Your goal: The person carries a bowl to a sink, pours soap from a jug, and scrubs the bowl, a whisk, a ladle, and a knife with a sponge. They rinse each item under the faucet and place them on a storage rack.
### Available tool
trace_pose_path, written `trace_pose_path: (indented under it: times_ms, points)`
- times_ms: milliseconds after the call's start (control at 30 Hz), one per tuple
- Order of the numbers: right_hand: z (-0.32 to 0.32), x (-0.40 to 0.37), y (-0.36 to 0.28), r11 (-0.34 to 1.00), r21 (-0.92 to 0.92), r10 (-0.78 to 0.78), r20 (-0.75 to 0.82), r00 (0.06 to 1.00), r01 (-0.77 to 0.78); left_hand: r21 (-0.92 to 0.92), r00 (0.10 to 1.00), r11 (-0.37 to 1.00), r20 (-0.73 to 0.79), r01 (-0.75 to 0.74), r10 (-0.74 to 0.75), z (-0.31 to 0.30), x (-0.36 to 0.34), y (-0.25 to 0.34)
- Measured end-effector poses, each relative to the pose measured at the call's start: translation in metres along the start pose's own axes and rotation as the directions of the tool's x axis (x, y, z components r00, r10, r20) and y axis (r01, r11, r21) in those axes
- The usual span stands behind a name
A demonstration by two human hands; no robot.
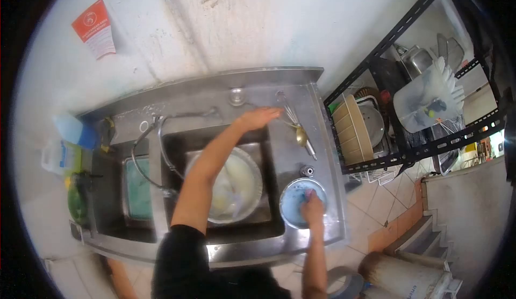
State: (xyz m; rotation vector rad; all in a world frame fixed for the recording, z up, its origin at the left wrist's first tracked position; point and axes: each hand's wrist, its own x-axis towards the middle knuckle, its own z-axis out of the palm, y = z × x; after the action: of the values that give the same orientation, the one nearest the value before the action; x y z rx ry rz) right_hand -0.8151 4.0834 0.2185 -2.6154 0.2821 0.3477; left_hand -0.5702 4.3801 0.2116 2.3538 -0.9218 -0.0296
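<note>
A clear bottle of blue liquid [77, 130] and a translucent white jug with an unreadable label [54, 156] are standing at the left end of a stainless-steel sink counter [226, 253]. Above them, a red-and-white paper notice [95, 28] is hanging on the wall, its print too small to read. A turquoise rectangular tub [138, 189] is sitting in the left sink compartment; in the right one, a large round metal basin [260, 189] is holding cloudy, pale liquid. The left arm is stretching across that compartment, its hand [260, 117] extending palm down with fingers pointing right, beside a steel wire whisk [291, 115] and a gold-toned spoon [301, 135]; whether it is grasping anything, one cannot tell. Near the counter's right edge, toward the front corner, a round metal bowl [281, 205] is containing blue liquid. The right hand [312, 211] is dipping into it from the front with fingers curling, its exact grip unclear. Farther right, a black perforated-metal rack [371, 164] is carrying a translucent plastic container [419, 101] of utensils. Below, a white cylinder [403, 277] is showing partly legible blue lettering.
</note>
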Motion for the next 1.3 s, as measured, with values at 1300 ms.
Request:
trace_pose_path:
  times_ms: [1300]
  points:
    - [0.198,-0.045,-0.158,0.686,0.190,-0.720,0.032,0.694,0.703,-0.592,0.397,0.296,0.045,0.750,-0.917,0.088,-0.323,0.216]
